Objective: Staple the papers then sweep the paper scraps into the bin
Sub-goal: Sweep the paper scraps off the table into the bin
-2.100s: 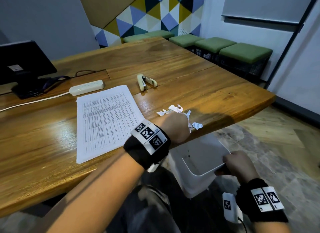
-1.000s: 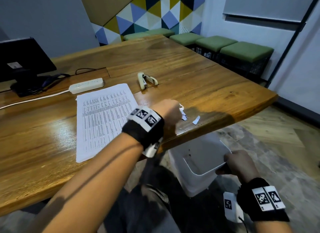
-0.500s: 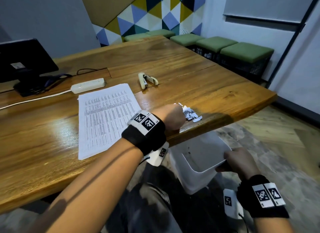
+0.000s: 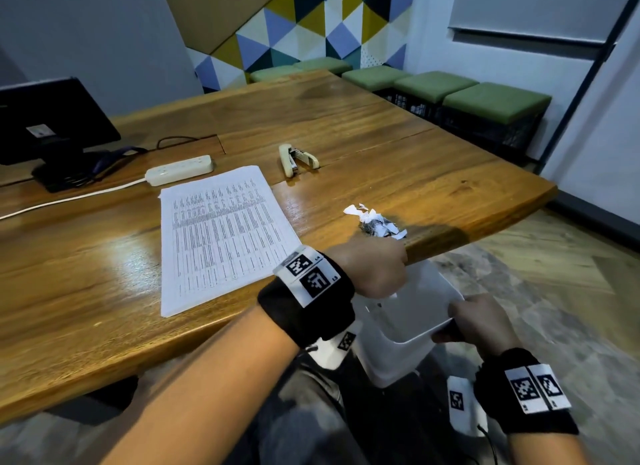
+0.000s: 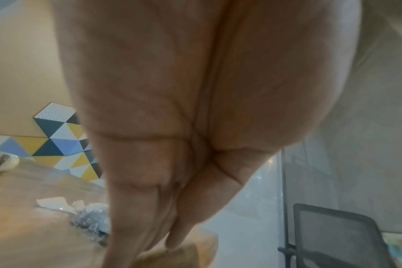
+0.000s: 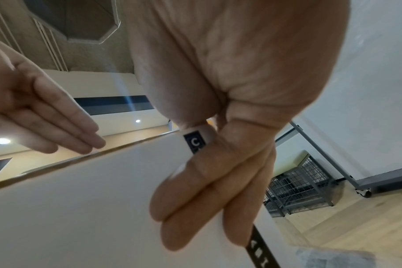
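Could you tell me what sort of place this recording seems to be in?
Probably an office meeting room: a large wooden table holds a monitor, a power strip and a stapler, with green cushioned stools along a wall of coloured triangles.

Left hand (image 4: 375,267) hides its fingers from head view.

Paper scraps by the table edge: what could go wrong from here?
1. The paper scraps lie right of the bin opening, so a straight pull may drop some on the floor.
2. The right hand pinches only the rim; the bin could tilt.
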Motion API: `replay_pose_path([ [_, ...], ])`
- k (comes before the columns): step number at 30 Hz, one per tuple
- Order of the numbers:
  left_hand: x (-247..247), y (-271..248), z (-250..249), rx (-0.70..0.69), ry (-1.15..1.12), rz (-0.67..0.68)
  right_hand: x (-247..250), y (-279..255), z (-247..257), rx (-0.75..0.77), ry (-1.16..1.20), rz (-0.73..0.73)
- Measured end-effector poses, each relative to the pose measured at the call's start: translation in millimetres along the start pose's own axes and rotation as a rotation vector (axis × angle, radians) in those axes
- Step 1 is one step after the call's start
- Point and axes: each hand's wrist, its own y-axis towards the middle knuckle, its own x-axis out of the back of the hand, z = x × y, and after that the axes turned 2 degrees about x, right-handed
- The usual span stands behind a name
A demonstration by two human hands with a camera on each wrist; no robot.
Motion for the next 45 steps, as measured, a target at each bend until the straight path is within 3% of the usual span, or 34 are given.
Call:
replay_pose_path([
  [5,27.4,10.4,18.6,0.050,-0.083,-0.182,-1.1,-0.1,1.1,-0.020,-0.012,0.005],
  [9,45.8,36.5,32.4,0.123,0.078,-0.143,-1.9,2.3,-1.0,-0.020,0.008,0.018],
  [13,21.0,53.9,29.1,0.039,0.146,-0.097,-2.1,2.9,-0.3,-0.019,-0.037,0.016],
  [22,14.8,39.9,16.3,-0.002,0.037,-0.248,0.4,0.8,-2.1,-0.008,-0.023,-0.003],
  [27,10.1,39.4,5.0,0.027,0.039,-0.140,-1.8,-2.6,0.9,0.005,-0.009,0.008],
  [36,-14.7,10.6,-28.4,-0.020,0.052,-0.096,-4.8,6.1,-6.7,-0.022,0.017,0.031],
  [40,11.3,19.2,-11.8,-0.045,0.010,-0.179,-3.7,2.1,-5.7,-0.021,0.018,0.019],
  [45,60.3,69.2,31.9,0.110,0.152,-0.197,-1.2,4.3,-5.5,-0.026,0.026,0.012],
])
